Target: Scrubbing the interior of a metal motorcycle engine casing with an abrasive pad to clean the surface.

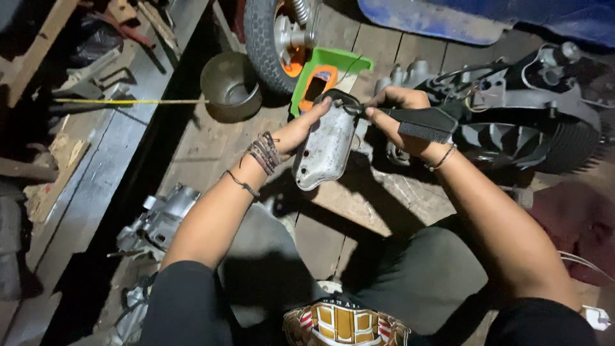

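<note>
My left hand (301,128) grips a silver metal engine cover (323,150) from the left and holds it upright above the wooden floor. At the cover's top edge sits a black rubber seal ring (344,100). My right hand (400,122) pinches that ring with its fingertips while also holding a black brush-like tool (426,123) that juts to the right. Several bracelets circle my left wrist.
A metal bowl (230,85) and a small tyre (266,38) stand at the back. A green and orange case (318,80) lies behind the cover. A finned engine block (525,122) sits at the right. A silver casing part (160,218) lies at the left near a dark floor gap.
</note>
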